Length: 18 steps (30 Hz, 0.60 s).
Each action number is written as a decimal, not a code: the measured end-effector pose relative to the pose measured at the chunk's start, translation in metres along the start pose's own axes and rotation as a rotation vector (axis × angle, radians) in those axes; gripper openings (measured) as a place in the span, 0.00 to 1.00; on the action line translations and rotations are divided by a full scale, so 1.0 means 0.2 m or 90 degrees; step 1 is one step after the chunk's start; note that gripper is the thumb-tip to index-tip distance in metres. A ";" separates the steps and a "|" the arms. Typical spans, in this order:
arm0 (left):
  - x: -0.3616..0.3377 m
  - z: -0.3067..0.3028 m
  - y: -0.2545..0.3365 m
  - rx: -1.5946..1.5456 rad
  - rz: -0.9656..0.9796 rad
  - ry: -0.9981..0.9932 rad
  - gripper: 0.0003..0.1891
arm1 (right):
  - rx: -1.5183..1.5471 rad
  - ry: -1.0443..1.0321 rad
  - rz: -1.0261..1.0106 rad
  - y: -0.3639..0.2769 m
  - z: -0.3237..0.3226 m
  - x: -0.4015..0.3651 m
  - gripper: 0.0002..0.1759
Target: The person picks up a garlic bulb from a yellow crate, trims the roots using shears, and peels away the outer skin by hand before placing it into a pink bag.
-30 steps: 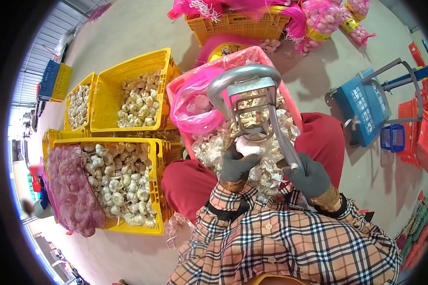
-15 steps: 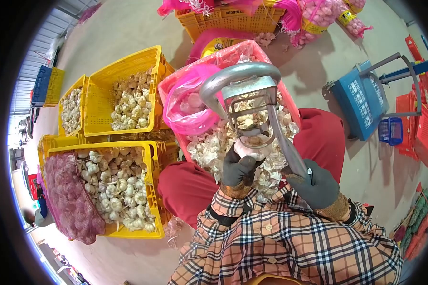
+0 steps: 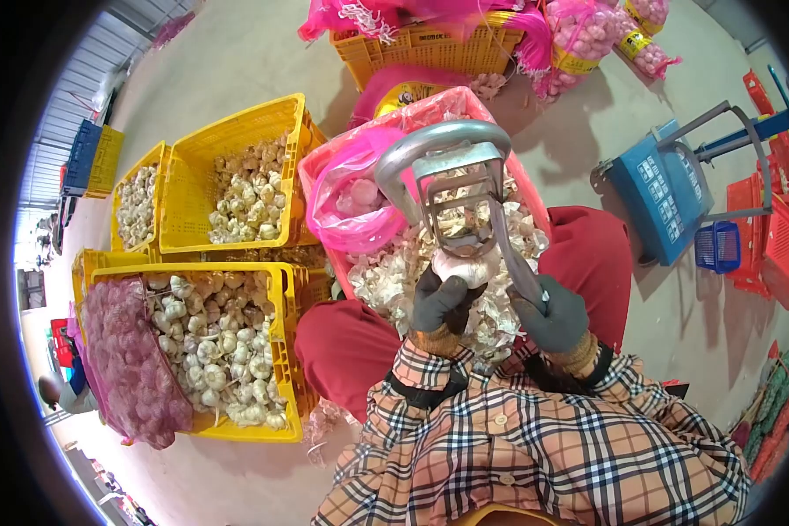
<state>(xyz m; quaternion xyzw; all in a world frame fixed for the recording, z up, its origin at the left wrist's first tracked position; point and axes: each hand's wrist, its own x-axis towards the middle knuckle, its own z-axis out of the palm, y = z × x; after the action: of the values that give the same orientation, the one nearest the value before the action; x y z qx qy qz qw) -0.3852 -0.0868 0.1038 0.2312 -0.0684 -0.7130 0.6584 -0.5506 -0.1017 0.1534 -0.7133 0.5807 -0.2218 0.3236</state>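
Note:
My gloved left hand (image 3: 440, 307) holds a pale garlic bulb (image 3: 466, 266), its thumb pressed on the near side. The bulb sits against the lower end of a grey metal lever tool (image 3: 445, 159) with a thick curved bar and an open frame. My gloved right hand (image 3: 550, 317) is closed round the tool's long lever (image 3: 519, 261). Below the tool, a pink-lined crate (image 3: 311, 175) between my knees holds loose garlic skins (image 3: 386, 270). Inside it on the left lies a pink plastic bag (image 3: 353, 230) with peeled-looking bulbs.
Yellow crates of garlic (image 3: 280, 289) stand on my left, one with a purple net sack (image 3: 133, 359) over its edge. Another yellow crate (image 3: 412, 60) and filled net bags (image 3: 579, 42) lie ahead. A blue platform scale (image 3: 662, 188) and red baskets (image 3: 785, 250) are right.
My right hand has moved inward and forward, bringing the lever closer to the tool's frame. My left hand keeps the bulb at the tool's lower end. The view has shifted slightly.

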 end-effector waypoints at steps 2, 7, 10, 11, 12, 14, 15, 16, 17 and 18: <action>0.00 -0.06 -0.02 -0.005 -0.011 0.009 0.26 | -0.011 -0.003 0.026 0.03 0.03 0.03 0.18; 0.01 -0.05 -0.02 0.130 0.024 -0.066 0.26 | -0.031 0.043 -0.045 0.12 0.11 0.15 0.22; -0.12 -0.05 -0.03 0.261 0.067 0.003 0.31 | -0.268 0.132 -0.179 0.05 -0.03 0.03 0.29; -0.14 -0.05 -0.04 0.364 0.068 -0.006 0.33 | -0.268 0.126 -0.174 0.02 -0.05 -0.01 0.29; -0.18 -0.01 -0.04 0.367 0.089 -0.009 0.36 | -0.086 -0.001 -0.066 -0.01 -0.06 -0.05 0.28; -0.21 0.00 -0.06 0.371 0.068 -0.051 0.37 | 0.179 -0.139 0.046 -0.03 -0.01 -0.09 0.28; -0.23 0.00 -0.08 0.373 0.051 -0.094 0.39 | 0.180 -0.134 0.053 -0.06 0.00 -0.09 0.28; -0.24 0.00 -0.10 0.391 0.067 -0.092 0.40 | 0.285 -0.215 0.135 -0.09 -0.01 -0.08 0.27; -0.25 0.01 -0.10 0.392 0.067 -0.094 0.40 | 0.389 -0.298 0.212 -0.10 -0.01 -0.06 0.25; -0.27 0.00 -0.10 0.355 0.049 -0.084 0.40 | 0.153 -0.262 -0.013 -0.10 -0.01 -0.05 0.22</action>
<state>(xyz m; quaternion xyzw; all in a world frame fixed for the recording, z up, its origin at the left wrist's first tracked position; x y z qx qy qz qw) -0.4012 -0.0320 0.1086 0.3537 -0.3134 -0.6547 0.5899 -0.5415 -0.0895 0.1694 -0.7055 0.4650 -0.1427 0.5155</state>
